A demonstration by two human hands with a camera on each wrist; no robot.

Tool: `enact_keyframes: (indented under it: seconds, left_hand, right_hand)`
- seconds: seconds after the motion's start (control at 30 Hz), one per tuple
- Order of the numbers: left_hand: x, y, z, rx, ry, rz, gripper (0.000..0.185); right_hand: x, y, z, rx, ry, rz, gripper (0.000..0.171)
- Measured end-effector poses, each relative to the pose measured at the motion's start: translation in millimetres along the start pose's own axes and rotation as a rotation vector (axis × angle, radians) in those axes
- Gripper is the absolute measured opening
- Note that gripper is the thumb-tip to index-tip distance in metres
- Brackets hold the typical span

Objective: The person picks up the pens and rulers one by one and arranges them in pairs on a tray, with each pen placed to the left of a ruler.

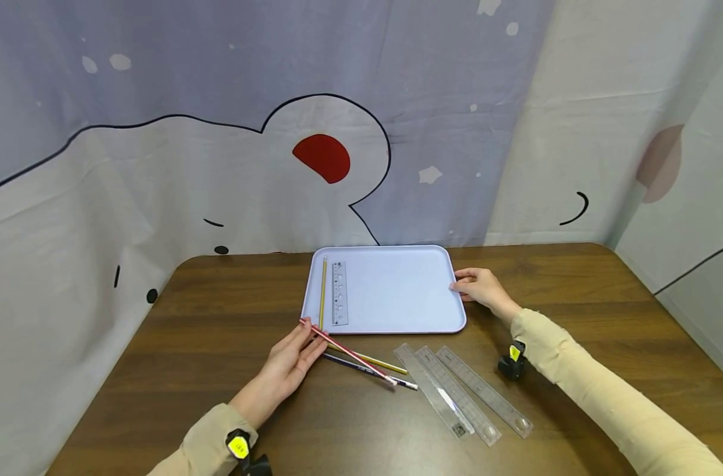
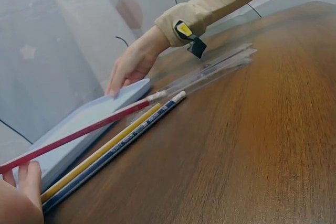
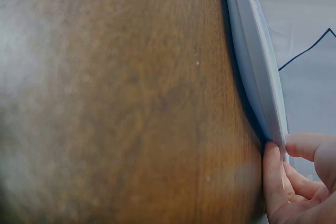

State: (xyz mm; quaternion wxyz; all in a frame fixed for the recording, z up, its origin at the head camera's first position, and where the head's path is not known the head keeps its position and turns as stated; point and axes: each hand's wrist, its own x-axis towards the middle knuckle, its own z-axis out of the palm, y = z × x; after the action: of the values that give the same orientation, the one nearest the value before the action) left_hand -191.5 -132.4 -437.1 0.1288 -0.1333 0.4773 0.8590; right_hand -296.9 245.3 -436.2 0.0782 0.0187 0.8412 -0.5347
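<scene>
My left hand (image 1: 304,344) pinches the near end of a red pencil (image 1: 349,354), which slants up off the table in the left wrist view (image 2: 89,129). Under it on the wood lie a yellow pencil (image 1: 376,362) and a dark blue pencil (image 1: 367,370), side by side. My right hand (image 1: 461,285) grips the right rim of a pale blue tray (image 1: 397,297); its fingers (image 3: 275,182) curl at the tray's edge (image 3: 257,66). On the tray's left side lie another yellow pencil (image 1: 322,291) and a clear ruler (image 1: 339,294).
Three clear rulers (image 1: 462,390) lie slanted on the brown table (image 1: 189,344) in front of the tray, also seen as the rulers (image 2: 215,69) in the left wrist view. A printed curtain (image 1: 219,165) hangs around the back and sides of the table.
</scene>
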Motion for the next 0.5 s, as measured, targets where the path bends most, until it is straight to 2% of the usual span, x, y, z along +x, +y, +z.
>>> enact_keyframes:
  seconds: [0.2, 0.37, 0.5]
  left_hand:
    - [1.6, -0.2, 2.7, 0.005, 0.023, 0.010, 0.043]
    - [-1.9, 1.9, 6.4, 0.021, 0.011, 0.010, 0.034]
    - [-4.1, 3.2, 10.5, 0.024, 0.003, 0.003, 0.036]
  right_hand:
    - [-0.5, -0.3, 0.1, 0.002, -0.002, 0.004, 0.048]
    - [-1.1, -1.1, 0.1, 0.002, -0.001, 0.006, 0.048]
    - [-0.9, -0.8, 0.1, 0.007, 0.001, 0.005, 0.048]
